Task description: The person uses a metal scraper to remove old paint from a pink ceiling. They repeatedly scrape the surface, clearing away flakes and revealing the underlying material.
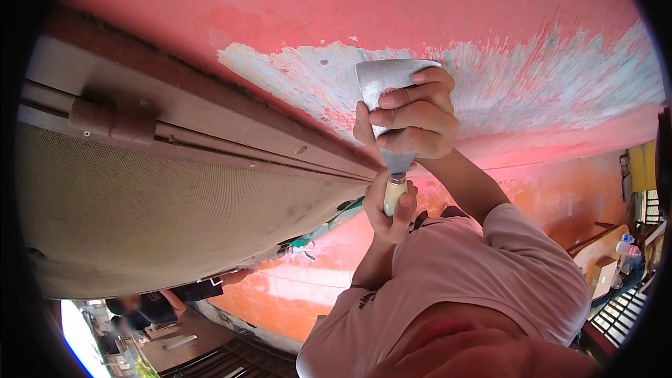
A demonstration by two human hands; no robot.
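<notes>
A wide metal scraper (pixel 395 74) with a pale handle (pixel 395 197) spans the middle of the head view. My left hand (pixel 391 210) grips the handle below the blade. My right hand (pixel 417 115) is closed around the blade, with several fingers over its face and the thumb at its left side. The broad edge is up against a pink painted wall (pixel 367 0), or very near it; contact cannot be told. Around the blade lies a rough bare patch (pixel 530 84), grey-white with red streaks.
A brown frame (pixel 210 100) and a mesh-covered panel (pixel 157 194) with a hinge (pixel 113 118) run close along the left. Orange tiles (pixel 299 289) show beyond. At lower right is a wooden table (pixel 588 257) with a box and bottles. People in dark clothes (pixel 152 307) are at lower left.
</notes>
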